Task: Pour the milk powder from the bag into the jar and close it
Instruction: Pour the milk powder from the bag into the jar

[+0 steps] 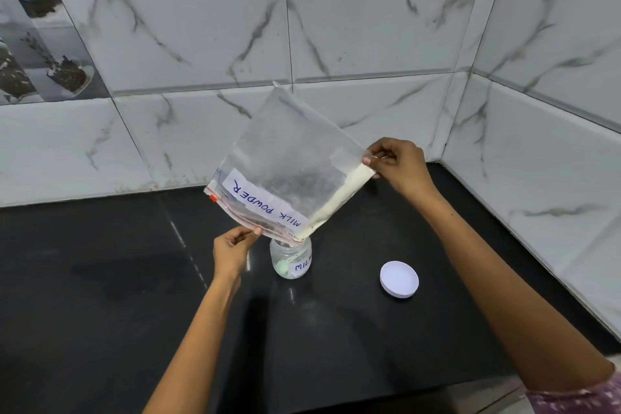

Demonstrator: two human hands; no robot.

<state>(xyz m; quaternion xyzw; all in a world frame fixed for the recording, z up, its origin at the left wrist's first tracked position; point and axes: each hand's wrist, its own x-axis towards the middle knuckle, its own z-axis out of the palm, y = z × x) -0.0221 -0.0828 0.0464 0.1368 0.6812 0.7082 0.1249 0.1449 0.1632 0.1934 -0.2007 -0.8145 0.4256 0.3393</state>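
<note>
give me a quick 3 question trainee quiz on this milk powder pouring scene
1. True or false: the white round plastic lid is screwed onto the small clear glass jar.
2. Which hand pinches the clear zip-lock plastic bag labelled MILK POWDER near its red zip edge? A. left hand B. right hand
3. Fill in: the cream powder lies along the bag's lower ____ edge.

Key
1. False; the lid lies on the black countertop, right of the jar.
2. A
3. right
</note>
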